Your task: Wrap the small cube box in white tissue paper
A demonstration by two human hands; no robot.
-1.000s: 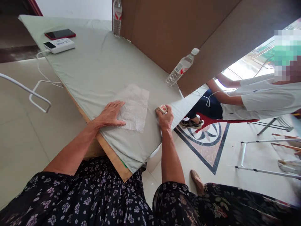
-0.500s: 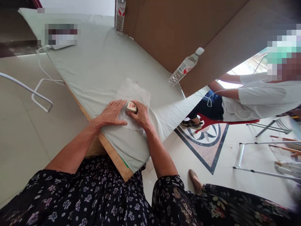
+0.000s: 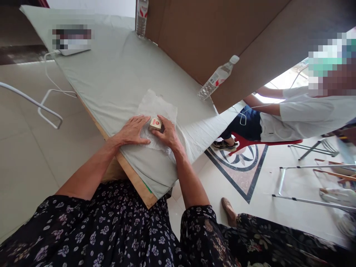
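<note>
Box (image 3: 155, 124), small and pale with a red mark, now sits over the middle of the bubble wrap (image 3: 157, 104), between the two hands; a second ago it was off to the right, beside the sheet. The right hand (image 3: 168, 134) has come in with it, thumb and fingers around its right end, though I cannot tell how firmly they press. The left hand (image 3: 134, 130) stays flat on the sheet's left side, fingers spread and thumb wide, holding the sheet down.

The wrap is thin, see-through and pebbly, with uneven edges. Under it lies a smooth grey-green cloth (image 3: 111, 81), creased in places, over a wooden board (image 3: 133, 181).

Beyond stands brown, flat-sided cardboard (image 3: 205, 40), with a clear ribbed plastic bottle (image 3: 216, 81), white-capped, beside it and another bottle (image 3: 141, 22) farther back. I cannot tell what either bottle holds.
</note>
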